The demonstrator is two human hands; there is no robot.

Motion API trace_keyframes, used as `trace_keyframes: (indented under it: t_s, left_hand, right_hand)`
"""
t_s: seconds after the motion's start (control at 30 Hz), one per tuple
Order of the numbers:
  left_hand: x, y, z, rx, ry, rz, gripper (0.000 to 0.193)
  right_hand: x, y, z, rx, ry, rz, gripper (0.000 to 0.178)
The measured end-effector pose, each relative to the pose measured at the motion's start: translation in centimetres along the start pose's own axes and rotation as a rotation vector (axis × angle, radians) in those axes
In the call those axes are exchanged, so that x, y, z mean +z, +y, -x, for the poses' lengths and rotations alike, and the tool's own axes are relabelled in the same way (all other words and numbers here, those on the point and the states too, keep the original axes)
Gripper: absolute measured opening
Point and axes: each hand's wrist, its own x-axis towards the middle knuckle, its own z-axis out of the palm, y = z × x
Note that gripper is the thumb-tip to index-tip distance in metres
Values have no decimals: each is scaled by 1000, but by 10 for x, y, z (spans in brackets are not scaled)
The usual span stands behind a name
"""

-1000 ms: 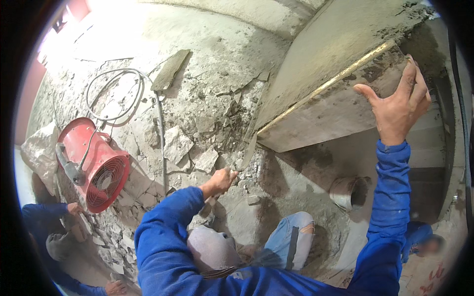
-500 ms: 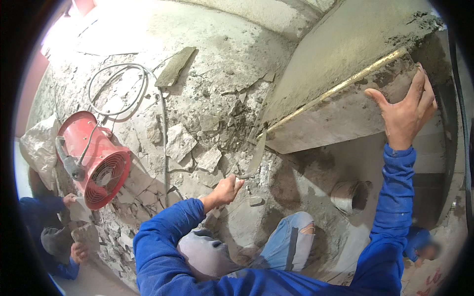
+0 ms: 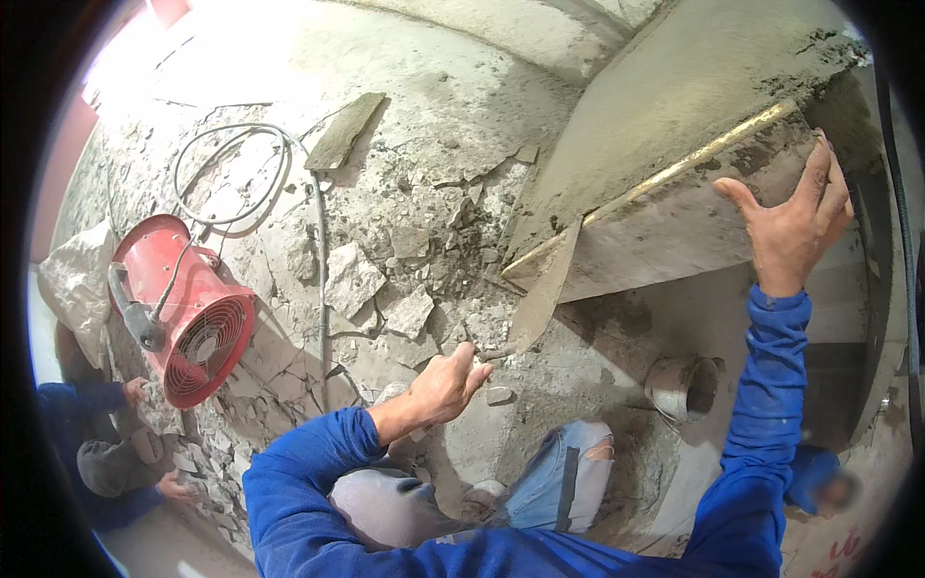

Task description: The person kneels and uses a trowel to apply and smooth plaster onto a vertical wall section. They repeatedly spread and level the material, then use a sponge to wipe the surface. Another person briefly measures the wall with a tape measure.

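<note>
- Left hand (image 3: 441,387): bare; fingers curled around the handle end of a trowel, the handle mostly hidden in the grip.
- Trowel (image 3: 544,297): thin, flat, tapering blade, dull grey, smeared; just beyond the left fingers, its narrow end overlapping the board's near-left part.
- Trowel, direction: long axis slants from the left fingers away and to the right, tip pointing away from the person; whether the tip presses on the edge cannot be told.
- Board (image 3: 665,226): long, flat, stiff; pale face with dark, crusty stains, yellowish strip along its upper edge; between the two hands.
- Board, direction: long axis climbs from near the trowel to the right fingers; broad face turned toward the person.
- Right hand (image 3: 792,226): bare; fingers spread, thumb on the board's face, the others at its far-right end.
- Mortar (image 3: 636,135): grey, damp-looking, smoothed; beyond the board, left of the right fingers.
- Cylinder (image 3: 665,387): round, hollow, scuffed; nearer the person than the right fingers.
- Rubble (image 3: 353,282): jagged, flat, chalky pieces; left of and beyond the left fingers.
</note>
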Motion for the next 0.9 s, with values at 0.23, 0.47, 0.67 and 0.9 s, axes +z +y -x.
trace_keyframes:
  t_s: [0.23,0.47,0.67,0.9]
  left_hand:
    - [25,-58,-38,-203,-53,-82,48]
    - [21,-47,-36,-123,24,-123,45]
    - [7,-23,-4,-76,41,-67,44]
    - [-1,0,-16,3,56,24,41]
  right_hand:
    - [-5,-2,-4,-2,-21,22,111]
    - [-3,-3,-3,11,16,-38,107]
    - [-2,-1,-3,30,30,-89,104]
    - [-4,-2,-3,28,11,-80,107]
